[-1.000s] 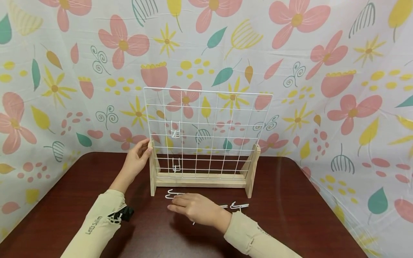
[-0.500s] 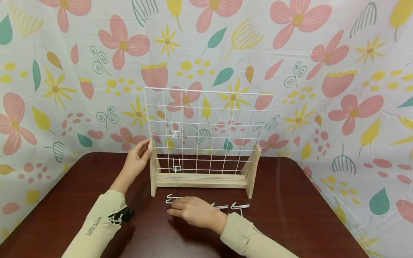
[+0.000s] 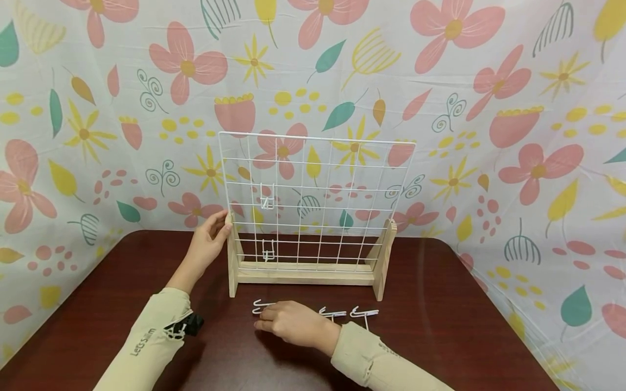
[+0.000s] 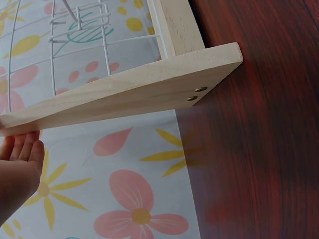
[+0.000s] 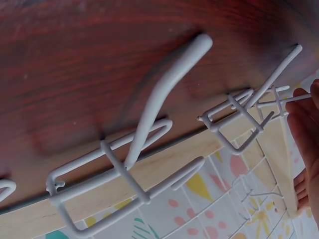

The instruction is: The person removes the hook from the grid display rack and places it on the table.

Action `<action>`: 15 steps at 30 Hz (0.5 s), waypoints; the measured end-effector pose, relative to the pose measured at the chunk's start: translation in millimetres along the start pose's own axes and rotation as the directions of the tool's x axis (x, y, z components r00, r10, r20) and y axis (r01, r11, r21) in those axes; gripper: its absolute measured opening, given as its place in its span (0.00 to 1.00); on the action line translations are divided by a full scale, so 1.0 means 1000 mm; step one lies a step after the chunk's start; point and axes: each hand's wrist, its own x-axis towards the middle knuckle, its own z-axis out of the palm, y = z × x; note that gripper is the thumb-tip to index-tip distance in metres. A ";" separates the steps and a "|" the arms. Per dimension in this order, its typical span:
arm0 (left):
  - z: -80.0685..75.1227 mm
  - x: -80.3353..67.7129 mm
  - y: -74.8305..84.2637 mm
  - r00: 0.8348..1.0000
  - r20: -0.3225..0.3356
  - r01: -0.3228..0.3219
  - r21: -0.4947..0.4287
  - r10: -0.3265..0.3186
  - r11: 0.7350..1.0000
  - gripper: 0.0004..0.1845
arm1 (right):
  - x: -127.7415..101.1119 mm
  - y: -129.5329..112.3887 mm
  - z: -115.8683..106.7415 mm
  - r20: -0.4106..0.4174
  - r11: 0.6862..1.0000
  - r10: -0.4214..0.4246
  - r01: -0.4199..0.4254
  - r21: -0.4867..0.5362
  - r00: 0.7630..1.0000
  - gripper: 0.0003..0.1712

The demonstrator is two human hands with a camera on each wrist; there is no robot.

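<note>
A white wire grid panel (image 3: 318,179) stands upright in a wooden stand (image 3: 303,274) on the dark red table (image 3: 440,326). Two white hooks (image 3: 266,198) hang on its left part, one above the other. My left hand (image 3: 211,236) rests against the stand's left post (image 4: 124,94), and its fingers (image 4: 22,154) lie straight on the wood. My right hand (image 3: 286,321) lies low on the table in front of the stand, fingers on a loose white hook (image 3: 259,305). Two more loose hooks (image 3: 364,312) lie to its right. In the right wrist view, hooks (image 5: 144,149) fill the frame and fingertips (image 5: 306,129) touch one wire.
A flowered cloth (image 3: 513,136) closes in the table at the back and on both sides. A small black clip (image 3: 188,325) sits on the left sleeve. Bare tabletop lies to the left and right of the stand.
My right hand has slid a little toward me and to the left, and the hook under its fingers has come with it. The left hand and the stand have not moved.
</note>
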 end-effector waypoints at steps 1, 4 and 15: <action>0.000 0.000 0.000 1.000 0.002 0.002 0.001 -0.002 1.000 0.26 | 0.000 0.000 0.001 0.004 1.000 0.000 0.000 0.001 1.000 0.22; 0.000 0.000 0.001 1.000 0.008 0.006 0.000 -0.006 1.000 0.26 | 0.001 -0.001 0.003 0.008 1.000 -0.003 0.003 0.000 1.000 0.22; -0.001 0.000 0.001 1.000 0.005 0.003 0.004 -0.003 1.000 0.26 | 0.003 -0.005 0.004 -0.013 0.999 -0.041 0.040 -0.023 0.999 0.16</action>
